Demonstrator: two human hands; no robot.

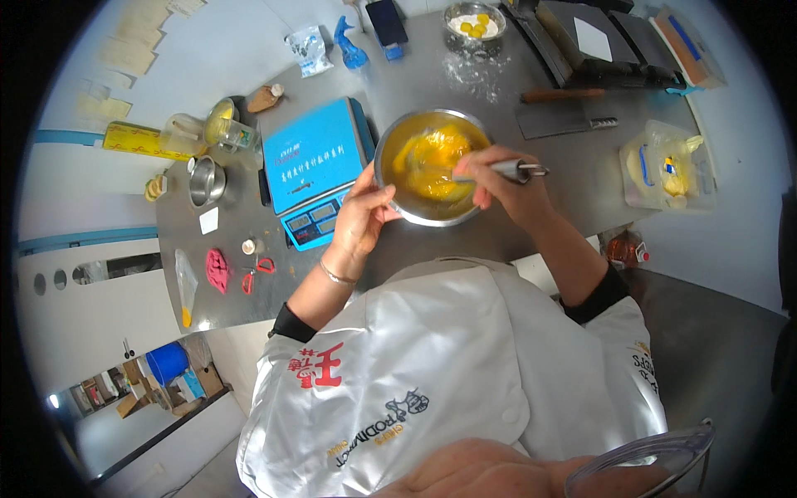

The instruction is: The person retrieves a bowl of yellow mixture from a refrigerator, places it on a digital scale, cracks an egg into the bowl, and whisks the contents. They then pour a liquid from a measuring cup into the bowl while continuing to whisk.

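Observation:
A stainless steel mixing bowl (429,219) stands in front of me, holding glossy yellow-orange beaten egg (439,159). My left hand (367,202) grips the bowl's left rim, with the thumb on top. In my right hand (498,180) is a whisk (514,170) with a metal handle; its head is down in the egg and blurred. Just left of the bowl is a blue digital scale (317,159), close to my left hand.
Behind stands a metal bowl (474,37) of white powder with yellow lumps. Right lie a cleaver (554,120) and a clear plastic tub (669,174). Left are an empty steel bowl (207,182), red-handled scissors (248,281) and a pink cloth (217,270). A blue spray bottle (352,53) is at the back.

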